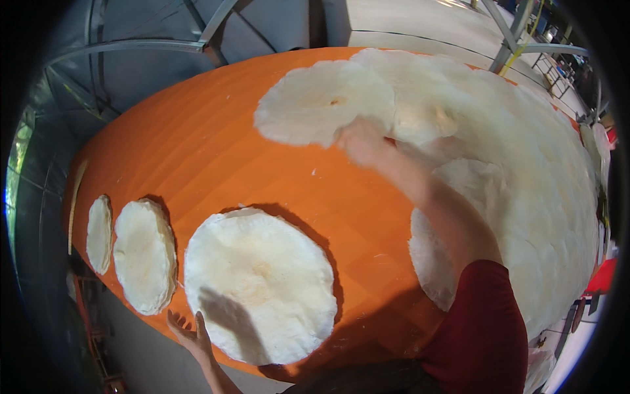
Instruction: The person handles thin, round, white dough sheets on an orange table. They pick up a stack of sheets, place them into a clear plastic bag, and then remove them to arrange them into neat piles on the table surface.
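Note:
Thin round white sheets, whose material I cannot name for sure, lie overlapped on an orange surface. My right hand, blurred, is at the near edge of the upper sheet; whether it grips anything I cannot tell. Nearer to me, a thick stack of round white sheets rests on the orange surface. By its lower left edge my left hand is raised with its fingers apart, holding nothing. Its shadow seems to fall on that stack. A second stack and a smaller one stand farther left.
Overlapping white sheets cover the right part of the surface. A thin pale strip lies at its far left edge. Metal frame bars stand beyond the back edge, with more bars at the upper right. Grey floor shows at lower left.

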`<state>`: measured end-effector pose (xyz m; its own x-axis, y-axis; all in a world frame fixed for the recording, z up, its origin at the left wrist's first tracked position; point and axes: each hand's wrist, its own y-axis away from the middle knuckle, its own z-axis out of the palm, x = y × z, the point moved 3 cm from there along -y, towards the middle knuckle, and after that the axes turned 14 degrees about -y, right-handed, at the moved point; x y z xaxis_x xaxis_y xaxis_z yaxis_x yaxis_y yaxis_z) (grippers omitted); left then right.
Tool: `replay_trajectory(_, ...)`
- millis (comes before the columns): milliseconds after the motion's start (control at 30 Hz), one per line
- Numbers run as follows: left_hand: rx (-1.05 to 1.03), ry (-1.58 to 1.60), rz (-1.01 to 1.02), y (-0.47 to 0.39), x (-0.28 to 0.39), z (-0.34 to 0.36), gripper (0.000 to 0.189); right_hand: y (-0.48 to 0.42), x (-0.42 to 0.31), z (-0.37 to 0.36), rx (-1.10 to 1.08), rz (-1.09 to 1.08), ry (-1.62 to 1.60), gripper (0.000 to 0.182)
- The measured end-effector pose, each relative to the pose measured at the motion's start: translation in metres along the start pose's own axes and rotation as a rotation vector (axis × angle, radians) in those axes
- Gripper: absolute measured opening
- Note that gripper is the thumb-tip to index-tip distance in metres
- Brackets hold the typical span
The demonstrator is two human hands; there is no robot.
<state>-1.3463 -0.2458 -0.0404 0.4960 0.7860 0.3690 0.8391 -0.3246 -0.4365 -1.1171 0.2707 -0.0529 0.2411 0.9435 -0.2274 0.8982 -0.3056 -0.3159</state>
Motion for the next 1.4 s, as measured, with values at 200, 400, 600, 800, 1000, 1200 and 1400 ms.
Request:
replay_trajectory(200, -0.789, 0.595, 0.153, 0.042, 0.144, 0.047, 0.033, 0.041, -0.034, 0.005, -0.050, 0.051, 0.127, 0.009)
replay_trajectory(400, -0.809, 0.477, 0.358, 0.074, 0.198, 0.028, 0.018, 0.010, 0.055, -0.153, 0.416, -0.306, 0.255, 0.019)
replay_trajectory(600, -0.875, 0.550, 0.183, 0.099, 0.200, 0.030, 0.015, 0.109, 0.103, -0.163, 0.284, -0.102, 0.576, 0.029)
replay_trajectory(800, -0.909, 0.489, 0.308, 0.118, 0.222, 0.024, 0.015, 0.173, 0.141, -0.067, -0.022, 0.401, 0.342, 0.043)
replay_trajectory(1000, -0.975, 0.416, 0.246, 0.131, 0.236, 0.022, 0.016, 0.168, 0.146, -0.064, 0.108, 0.394, 0.040, 0.061)
replay_trajectory(1200, -1.243, 0.736, 0.086, 0.154, 0.267, 0.018, 0.025, 0.154, 0.130, -0.125, -0.058, 0.501, 0.136, 0.040)
replay_trajectory(1400, -1.832, 1.569, -0.377, 0.179, 0.324, 0.064, 0.067, 0.328, -0.012, -0.183, 0.004, 0.206, -0.021, 0.039)
